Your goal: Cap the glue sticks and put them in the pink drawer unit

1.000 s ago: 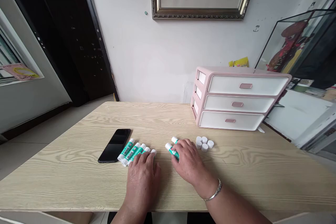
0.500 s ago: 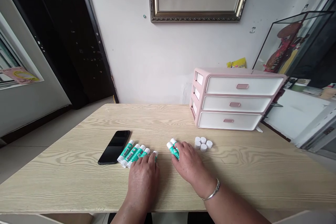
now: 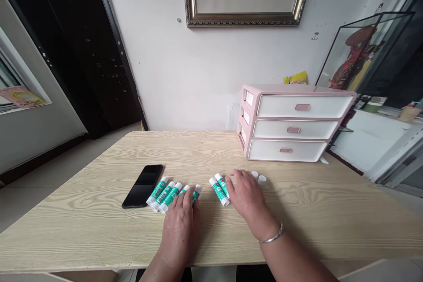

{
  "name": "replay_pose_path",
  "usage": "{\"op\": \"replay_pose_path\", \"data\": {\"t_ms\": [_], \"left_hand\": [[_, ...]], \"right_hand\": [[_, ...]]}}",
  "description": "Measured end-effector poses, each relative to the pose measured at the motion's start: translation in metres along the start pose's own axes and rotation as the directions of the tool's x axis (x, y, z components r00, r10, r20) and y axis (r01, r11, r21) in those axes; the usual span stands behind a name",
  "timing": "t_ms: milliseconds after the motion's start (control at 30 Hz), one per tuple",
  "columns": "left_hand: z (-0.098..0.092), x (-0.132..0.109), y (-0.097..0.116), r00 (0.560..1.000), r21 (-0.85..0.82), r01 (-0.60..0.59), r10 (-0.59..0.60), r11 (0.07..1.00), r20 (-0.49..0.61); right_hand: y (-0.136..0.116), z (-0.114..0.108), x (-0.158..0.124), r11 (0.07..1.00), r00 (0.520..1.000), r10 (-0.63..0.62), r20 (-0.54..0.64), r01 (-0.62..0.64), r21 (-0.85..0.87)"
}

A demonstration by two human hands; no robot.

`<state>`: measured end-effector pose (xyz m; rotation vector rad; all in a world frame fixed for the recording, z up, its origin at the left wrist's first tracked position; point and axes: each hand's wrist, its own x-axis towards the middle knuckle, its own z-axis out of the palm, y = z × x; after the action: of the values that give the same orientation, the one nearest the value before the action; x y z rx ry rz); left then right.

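My left hand (image 3: 181, 218) lies palm down over the right part of a row of green-and-white glue sticks (image 3: 164, 194), fingers stretched out. One glue stick (image 3: 196, 193) slants out past its index finger; the hand hides parts of the row. To the right, a pair of glue sticks (image 3: 219, 191) lies side by side on the table. Just beside that pair, my right hand (image 3: 246, 194) hovers low, fingers loosely spread. It covers part of a group of small white caps (image 3: 262, 179); whether it touches them I cannot tell.
A black phone (image 3: 142, 186) lies left of the row on the wooden table (image 3: 109, 233). A pink-and-white drawer unit (image 3: 294, 128) stands at the back right, with a yellow packet (image 3: 296, 77) behind its top. The wall rises behind the table.
My right hand has moved off the pair of glue sticks, to the right, and is over the white caps. My left hand stays on the row. The view has shifted slightly.
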<state>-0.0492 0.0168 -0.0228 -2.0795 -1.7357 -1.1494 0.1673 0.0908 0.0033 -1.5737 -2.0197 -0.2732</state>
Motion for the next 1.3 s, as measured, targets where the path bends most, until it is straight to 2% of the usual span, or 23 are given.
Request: {"op": "replay_pose_path", "data": {"t_ms": [67, 133, 200, 267, 367, 467, 533, 600, 700, 800, 900, 1067, 1200, 1300], "left_hand": [[-0.004, 0.001, 0.002, 0.994, -0.179, 0.105, -0.101, 0.978, 0.031], [-0.009, 0.002, 0.006, 0.973, -0.368, 0.231, -0.213, 0.901, 0.088], [-0.015, 0.005, 0.010, 0.933, -0.542, 0.359, -0.314, 0.760, 0.178], [-0.021, 0.009, 0.012, 0.874, -0.666, 0.480, -0.372, 0.570, 0.312], [-0.027, 0.011, 0.009, 0.784, -0.745, 0.607, -0.366, 0.278, 0.502], [-0.025, 0.011, 0.002, 0.732, -0.770, 0.637, -0.339, 0.033, 0.591], [-0.022, 0.011, 0.000, 0.707, -0.765, 0.639, -0.329, -0.082, 0.626], [-0.020, 0.013, -0.001, 0.690, -0.756, 0.638, -0.326, -0.148, 0.646], [-0.020, 0.014, 0.001, 0.684, -0.752, 0.632, -0.321, -0.189, 0.655], [-0.022, 0.015, 0.002, 0.686, -0.731, 0.658, -0.255, -0.182, 0.681], [-0.022, 0.016, 0.004, 0.673, -0.697, 0.710, -0.191, -0.100, 0.714], [-0.029, 0.029, 0.017, 0.677, -0.687, 0.726, -0.215, 0.037, 0.704], [-0.034, 0.042, 0.026, 0.693, -0.682, 0.719, -0.227, 0.134, 0.685], [-0.029, 0.042, 0.024, 0.695, -0.684, 0.717, -0.215, 0.135, 0.686]], "right_hand": [[0.014, -0.005, 0.005, 0.995, 0.997, 0.069, -0.032, -0.071, -0.073], [0.023, -0.013, 0.009, 0.981, 0.990, 0.138, -0.040, -0.142, -0.132], [0.027, -0.021, 0.011, 0.967, 0.983, 0.185, -0.002, -0.182, -0.179], [0.026, -0.027, 0.011, 0.958, 0.977, 0.207, 0.055, -0.191, -0.213], [0.022, -0.031, 0.010, 0.954, 0.972, 0.211, 0.103, -0.182, -0.240], [0.019, -0.030, 0.009, 0.954, 0.972, 0.200, 0.122, -0.165, -0.249], [0.019, -0.029, 0.008, 0.955, 0.972, 0.193, 0.133, -0.155, -0.253], [0.019, -0.029, 0.008, 0.955, 0.973, 0.184, 0.137, -0.144, -0.260], [0.018, -0.027, 0.007, 0.957, 0.978, 0.162, 0.133, -0.123, -0.264], [0.017, -0.025, 0.006, 0.966, 0.983, 0.127, 0.131, -0.092, -0.243], [0.017, -0.022, 0.006, 0.975, 0.989, 0.104, 0.104, -0.081, -0.205], [0.014, -0.021, 0.008, 0.990, 0.997, 0.077, 0.017, -0.075, -0.118], [0.008, -0.021, 0.008, 0.998, 0.998, 0.041, 0.050, -0.039, -0.043], [0.006, -0.020, 0.007, 1.000, 0.996, 0.026, 0.086, -0.027, 0.011]]}}
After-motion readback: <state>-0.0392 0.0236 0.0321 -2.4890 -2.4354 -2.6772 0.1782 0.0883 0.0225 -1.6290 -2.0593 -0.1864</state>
